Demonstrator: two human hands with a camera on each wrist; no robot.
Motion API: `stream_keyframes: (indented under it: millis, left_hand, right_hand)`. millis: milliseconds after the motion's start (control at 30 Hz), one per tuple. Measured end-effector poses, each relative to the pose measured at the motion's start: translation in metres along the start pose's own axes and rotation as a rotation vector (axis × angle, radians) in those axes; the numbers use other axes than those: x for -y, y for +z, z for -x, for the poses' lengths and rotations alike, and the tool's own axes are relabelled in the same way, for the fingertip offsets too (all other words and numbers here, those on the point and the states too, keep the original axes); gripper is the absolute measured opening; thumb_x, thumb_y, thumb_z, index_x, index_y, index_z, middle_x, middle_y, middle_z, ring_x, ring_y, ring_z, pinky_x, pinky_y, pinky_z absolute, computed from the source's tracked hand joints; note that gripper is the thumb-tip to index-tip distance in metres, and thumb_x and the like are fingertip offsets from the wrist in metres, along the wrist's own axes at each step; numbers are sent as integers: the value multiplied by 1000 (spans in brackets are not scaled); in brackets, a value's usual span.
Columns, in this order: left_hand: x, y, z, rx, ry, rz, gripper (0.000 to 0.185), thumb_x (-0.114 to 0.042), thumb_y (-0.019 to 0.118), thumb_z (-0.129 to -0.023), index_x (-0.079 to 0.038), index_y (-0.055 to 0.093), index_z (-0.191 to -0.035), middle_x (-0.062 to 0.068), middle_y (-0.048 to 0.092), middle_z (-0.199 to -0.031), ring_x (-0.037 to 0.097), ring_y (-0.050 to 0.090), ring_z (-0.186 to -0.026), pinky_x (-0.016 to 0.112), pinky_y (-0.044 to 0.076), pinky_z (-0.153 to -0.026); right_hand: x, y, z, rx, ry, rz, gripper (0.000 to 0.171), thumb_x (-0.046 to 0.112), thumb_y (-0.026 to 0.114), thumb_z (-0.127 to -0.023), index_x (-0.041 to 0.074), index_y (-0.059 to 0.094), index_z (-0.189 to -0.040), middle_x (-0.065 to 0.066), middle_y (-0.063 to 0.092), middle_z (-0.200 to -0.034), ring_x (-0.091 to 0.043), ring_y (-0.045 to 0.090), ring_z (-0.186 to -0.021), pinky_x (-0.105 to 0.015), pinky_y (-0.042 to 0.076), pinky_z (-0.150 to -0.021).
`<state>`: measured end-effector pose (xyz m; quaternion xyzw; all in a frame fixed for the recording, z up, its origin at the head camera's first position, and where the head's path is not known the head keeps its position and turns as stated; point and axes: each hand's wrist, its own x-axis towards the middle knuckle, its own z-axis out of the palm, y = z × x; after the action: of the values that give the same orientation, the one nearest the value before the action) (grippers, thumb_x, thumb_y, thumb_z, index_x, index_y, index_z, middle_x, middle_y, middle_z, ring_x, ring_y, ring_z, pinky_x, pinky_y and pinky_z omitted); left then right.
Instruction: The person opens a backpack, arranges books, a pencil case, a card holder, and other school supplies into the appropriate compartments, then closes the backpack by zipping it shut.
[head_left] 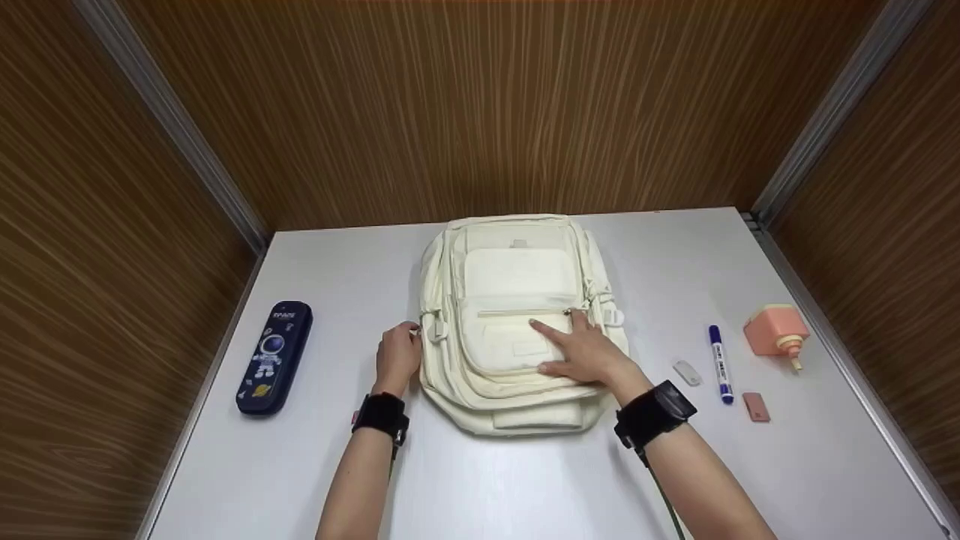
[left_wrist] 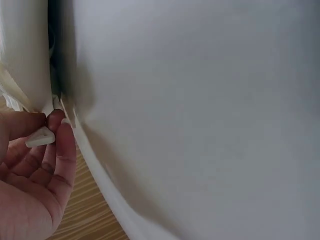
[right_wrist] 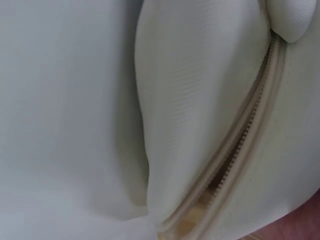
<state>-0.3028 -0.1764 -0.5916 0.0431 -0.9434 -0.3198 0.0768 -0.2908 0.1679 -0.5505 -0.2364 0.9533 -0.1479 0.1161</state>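
Observation:
A cream backpack [head_left: 517, 277] lies flat on the white table [head_left: 480, 480], front pocket up. My left hand [head_left: 397, 356] is at the bag's left edge. In the left wrist view its thumb and forefinger pinch a small white triangular zipper pull [left_wrist: 41, 137] against the bag's side seam. My right hand [head_left: 581, 349] rests flat on the front pocket with straight, spread fingers, just below the pocket's zip. The right wrist view shows only cream fabric and a zip line [right_wrist: 240, 145] that gapes slightly.
A dark blue pencil case [head_left: 274, 357] with an astronaut print lies at the left. To the right of the bag are a small white eraser [head_left: 687, 373], a blue marker [head_left: 720, 363], a pink eraser [head_left: 756, 406] and an orange glue bottle [head_left: 776, 334]. Wood-grain walls enclose the table.

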Motion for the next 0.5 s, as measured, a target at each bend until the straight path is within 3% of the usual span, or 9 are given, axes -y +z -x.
stream_keyframes:
  millis: [367, 500]
  left_hand:
    - [0, -3, -18, 51, 31, -54, 18, -4, 61, -92, 0, 73, -106, 17, 71, -100, 35, 68, -90, 46, 53, -76]
    - [-1, -5, -21, 86, 25, -56, 19, -7, 60, -95, -1, 73, -109, 18, 71, -104, 35, 67, -95, 46, 52, -81]
  right_hand:
    - [-1, -4, -16, 21, 41, 16, 80, 65, 58, -86, 41, 24, -155, -42, 12, -150, -63, 42, -118, -72, 28, -99]
    - [-1, -2, -21, 26, 79, 27, 77, 65, 52, -90, 43, 19, -155, -40, 7, -152, -66, 33, -124, -72, 31, -98]
